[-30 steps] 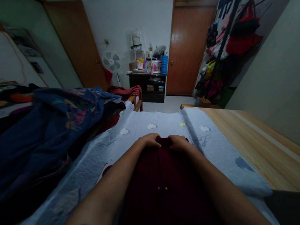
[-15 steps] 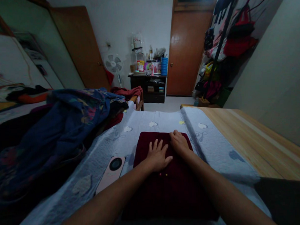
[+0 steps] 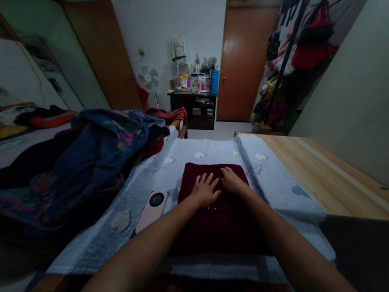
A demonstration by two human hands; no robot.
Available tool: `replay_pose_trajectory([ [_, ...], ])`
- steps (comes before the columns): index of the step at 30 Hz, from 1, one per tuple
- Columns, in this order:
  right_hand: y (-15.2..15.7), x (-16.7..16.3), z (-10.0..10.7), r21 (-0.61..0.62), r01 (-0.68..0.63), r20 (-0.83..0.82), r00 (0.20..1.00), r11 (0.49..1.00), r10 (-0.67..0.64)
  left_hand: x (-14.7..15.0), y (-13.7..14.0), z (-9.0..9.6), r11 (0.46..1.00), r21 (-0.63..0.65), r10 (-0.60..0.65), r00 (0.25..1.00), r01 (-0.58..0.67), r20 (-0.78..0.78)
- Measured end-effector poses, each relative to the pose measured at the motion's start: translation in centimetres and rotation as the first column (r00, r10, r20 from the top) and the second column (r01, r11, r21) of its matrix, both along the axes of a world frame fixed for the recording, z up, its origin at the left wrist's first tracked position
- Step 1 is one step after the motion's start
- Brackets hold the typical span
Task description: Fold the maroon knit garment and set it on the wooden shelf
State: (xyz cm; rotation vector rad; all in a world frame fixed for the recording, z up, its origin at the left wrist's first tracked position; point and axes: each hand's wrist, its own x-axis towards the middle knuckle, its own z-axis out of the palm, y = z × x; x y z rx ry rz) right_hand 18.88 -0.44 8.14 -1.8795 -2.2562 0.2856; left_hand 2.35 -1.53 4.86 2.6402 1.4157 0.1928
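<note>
A folded dark red cloth item, perhaps a garment, lies in front of me on a pale sheet. Small shiny red and yellow specks show near its middle. My left hand rests flat on the cloth with its fingers spread. Close by on the right, my right hand also touches the top of the cloth near the far edge. Its fingers are slightly bent and apart. To the left of the cloth lies a pink phone with a round black camera ring facing up.
A heap of blue patterned clothing lies on the left. The pale sheet covers part of a wooden board on the right. Farther back stand a fan, a black cabinet and a wooden door. Bags hang at the right.
My right hand has shifted slightly inward from the cloth's far edge, its fingers less curled. My left hand stays flat on the cloth. The view has tilted a little downward.
</note>
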Motion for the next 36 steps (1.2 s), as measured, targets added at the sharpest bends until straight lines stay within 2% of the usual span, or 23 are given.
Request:
replay_pose_trajectory([
  [5, -6.9, -3.3, -1.0, 0.224, 0.008, -0.137, 0.990, 0.975, 0.024, -0.9, 0.9, 0.7, 0.992, -0.062, -0.116, 0.993, 0.114, -0.030],
  [9, -10.1, -4.6, -0.9, 0.180, 0.076, -0.131, 0.990, 0.981, -0.052, -1.8, 1.8, 1.4, 0.978, -0.080, -0.195, 0.980, 0.191, -0.038],
  [12, -10.3, -4.4, -0.4, 0.099, 0.020, -0.081, 0.997, 0.995, -0.012, -2.9, 3.3, 1.9, 0.966, -0.104, -0.242, 0.970, 0.237, -0.033],
  [17, -10.1, -4.3, 0.0, -0.076, -0.038, -0.047, 0.998, 0.996, 0.035, -4.7, 5.8, 1.4, 0.990, -0.063, -0.129, 0.992, 0.128, -0.012],
  [22, -10.1, -4.7, -0.4, -0.086, -0.016, -0.017, 1.000, 0.996, 0.014, -4.8, 5.9, -0.2, 0.998, -0.014, -0.061, 0.997, 0.062, 0.053],
  [25, -10.0, -4.7, -0.6, -0.088, -0.018, -0.016, 1.000, 0.996, 0.017, -4.6, 5.5, -0.2, 0.999, -0.024, -0.026, 0.995, 0.028, 0.097],
  [27, -10.0, -4.7, -0.5, -0.093, -0.018, -0.015, 1.000, 0.996, 0.017, -4.8, 5.1, 0.3, 0.996, -0.091, 0.033, 0.990, -0.020, 0.138],
  [30, -10.0, -4.7, -0.3, -0.095, -0.015, -0.006, 1.000, 0.995, 0.015, -6.1, 3.2, 1.1, 0.965, -0.226, 0.191, 0.948, -0.134, 0.255],
  [34, -10.0, -4.7, -0.2, -0.095, -0.014, -0.002, 1.000, 0.995, 0.014, -8.6, -2.1, 1.4, 0.901, -0.338, 0.412, 0.776, -0.271, 0.478],
  [36, -10.0, -4.7, -0.1, -0.089, -0.015, -0.005, 1.000, 0.996, 0.015, -9.6, -5.3, 1.4, 0.879, -0.415, 0.459, 0.655, -0.235, 0.600],
])
